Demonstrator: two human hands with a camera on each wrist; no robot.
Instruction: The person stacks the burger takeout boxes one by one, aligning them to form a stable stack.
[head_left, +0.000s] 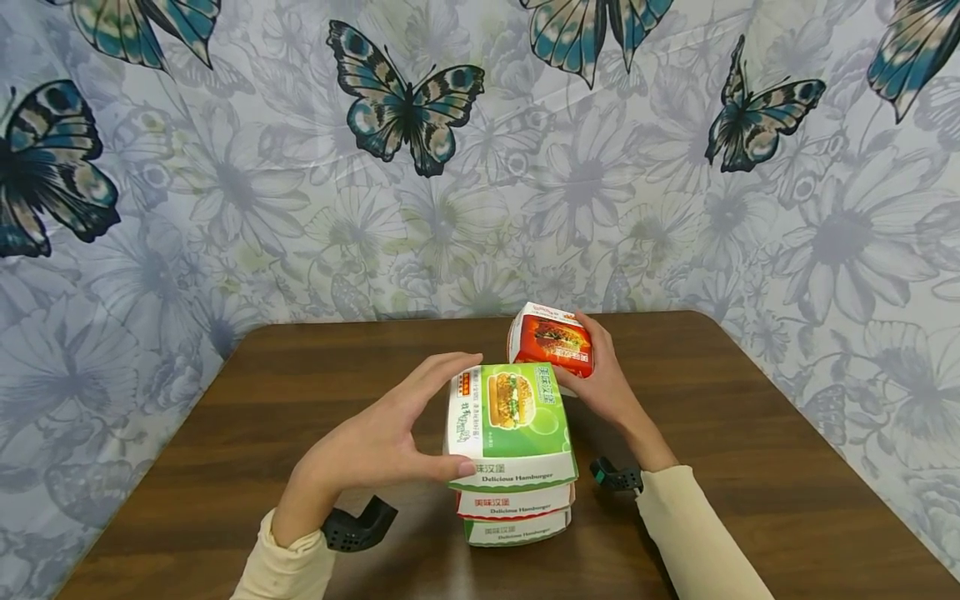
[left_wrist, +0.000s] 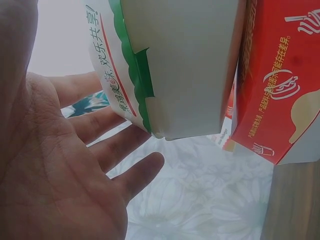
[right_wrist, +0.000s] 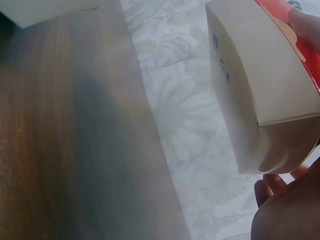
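Note:
A green-and-white hamburger box (head_left: 517, 417) tops a stack in the head view, directly over a red-trimmed hamburger box (head_left: 517, 502) and a lower green-trimmed hamburger box (head_left: 517, 529). My left hand (head_left: 375, 442) grips the top box from the left, thumb at its front edge and fingers reaching round to the far side. In the left wrist view, those fingers (left_wrist: 120, 145) lie along its scalloped green edge. Behind the stack, my right hand (head_left: 603, 375) holds a tilted red hamburger box (head_left: 553, 342) by its right side. The right wrist view shows this box's white side (right_wrist: 270, 65).
The stack stands on a brown wooden table (head_left: 300, 400). Close behind the table's far edge hangs a flower-patterned backdrop (head_left: 450, 250) with butterflies. Dark wrist cameras are strapped to both wrists, below cream sleeves (head_left: 697, 525).

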